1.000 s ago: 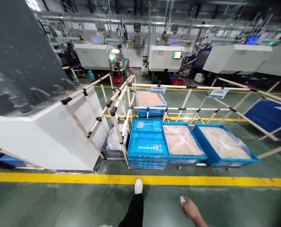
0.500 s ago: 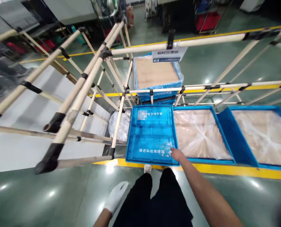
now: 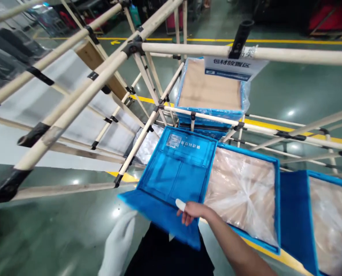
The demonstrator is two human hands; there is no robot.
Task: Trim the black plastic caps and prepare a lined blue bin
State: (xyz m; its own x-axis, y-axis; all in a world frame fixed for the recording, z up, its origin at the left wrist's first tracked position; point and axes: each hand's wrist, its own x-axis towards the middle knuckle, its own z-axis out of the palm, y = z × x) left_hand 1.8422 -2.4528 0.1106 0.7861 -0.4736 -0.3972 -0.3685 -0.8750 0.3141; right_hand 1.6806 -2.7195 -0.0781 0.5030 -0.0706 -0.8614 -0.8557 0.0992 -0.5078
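Note:
A blue folding crate [image 3: 173, 172] lies before me, its near side panel [image 3: 162, 216] tilted up off the folded parts and leaning toward my legs. My right hand [image 3: 189, 212] is over the inner face of this panel, fingers loosely bent and apart, a white cover on one digit. Whether it touches the panel I cannot tell. My left hand [image 3: 120, 234], in a white glove, is just below the panel's left outer edge. Its fingers are extended, and their tips lie close to the edge; contact is unclear.
Right of the crate stands a blue crate [image 3: 277, 203] with plastic film over brown contents, then another filled crate [image 3: 311, 222]. Behind is a stacked crate [image 3: 211, 111] below a hanging sign [image 3: 234, 68]. Beige pipe racking [image 3: 73, 99] runs along the left and back.
The crate's near panel has swung up toward me. My right hand has moved left and nearer, and my left hand has come up beside the panel. The view has turned and moved closer.

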